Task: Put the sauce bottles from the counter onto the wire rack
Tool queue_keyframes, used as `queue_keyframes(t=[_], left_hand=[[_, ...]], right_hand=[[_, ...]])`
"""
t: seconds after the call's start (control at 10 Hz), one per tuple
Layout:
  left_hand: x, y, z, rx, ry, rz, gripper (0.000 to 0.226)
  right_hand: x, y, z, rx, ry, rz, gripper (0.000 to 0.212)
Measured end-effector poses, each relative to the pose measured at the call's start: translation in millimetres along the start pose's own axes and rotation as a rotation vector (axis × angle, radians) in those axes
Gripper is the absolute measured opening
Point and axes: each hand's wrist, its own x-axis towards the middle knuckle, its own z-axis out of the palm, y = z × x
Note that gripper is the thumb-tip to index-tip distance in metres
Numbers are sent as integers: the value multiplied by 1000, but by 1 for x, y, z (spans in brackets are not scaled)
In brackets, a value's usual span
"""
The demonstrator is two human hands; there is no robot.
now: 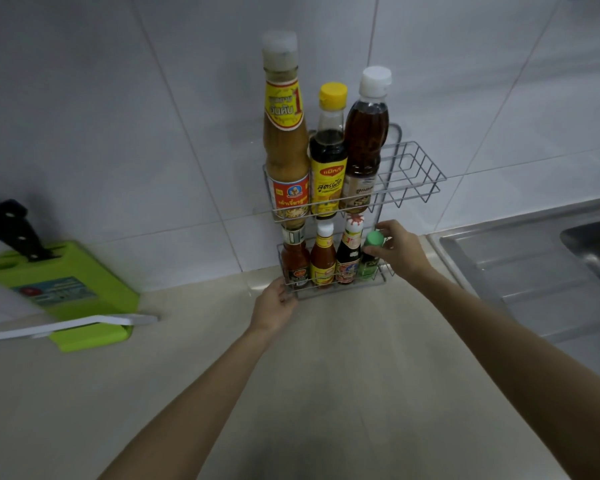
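Note:
A two-tier wire rack (417,174) stands on the counter against the tiled wall. Its upper shelf holds three tall bottles: a tan sauce bottle (284,140), a yellow-capped dark bottle (328,157) and a white-capped brown bottle (365,140). On the lower shelf stand several small bottles, with a green-capped bottle (370,261) at the right end. My right hand (397,249) is closed around that bottle's cap and neck. My left hand (274,304) grips the rack's lower front left corner.
A green knife block (66,289) with a black-handled knife (14,226) sits at the left, a white bar (66,325) in front of it. A steel sink and drainboard (534,268) lie at the right. Beige counter (326,375) stretches toward me.

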Motion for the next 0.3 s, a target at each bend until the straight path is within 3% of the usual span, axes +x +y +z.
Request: queue_keyframes(t=[0.1,0.3], left_hand=[[1,-3,-5,69,-68,-2,52],[-4,-3,-22,222,-36,-59,49]], right_hand=[[0,-1,0,-76,-54,-27,63],[-12,-1,-13,-167,-106,14,71]])
